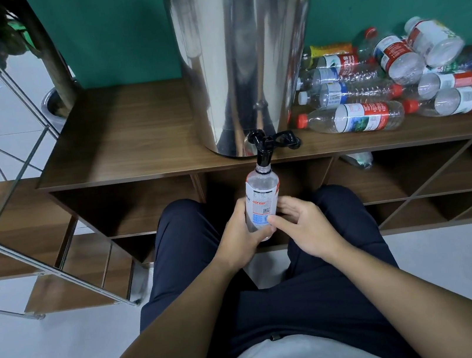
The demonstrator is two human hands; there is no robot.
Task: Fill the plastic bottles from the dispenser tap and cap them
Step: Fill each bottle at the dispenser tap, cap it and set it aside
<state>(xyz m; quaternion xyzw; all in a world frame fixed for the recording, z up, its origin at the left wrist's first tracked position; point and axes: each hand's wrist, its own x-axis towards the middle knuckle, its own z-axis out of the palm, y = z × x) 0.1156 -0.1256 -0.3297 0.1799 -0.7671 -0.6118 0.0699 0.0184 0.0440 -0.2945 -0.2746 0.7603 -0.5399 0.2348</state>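
A clear plastic bottle (261,198) with a white, red and blue label stands upright and uncapped, its mouth right under the black tap (264,149) of a tall steel dispenser (245,53). My left hand (242,236) grips the bottle's lower part from the left. My right hand (304,226) touches the same lower part from the right, thumb on the label, fingers loosely curled beside it. The tap's black lever (288,136) points to the right. Whether water is flowing cannot be made out.
The dispenser stands on a wooden shelf unit (129,140) with open compartments below. Several capped, mostly empty bottles (383,84) lie piled on the shelf top to the right. One crumpled bottle (358,161) lies in a compartment. A metal-framed stair (13,183) rises at the left.
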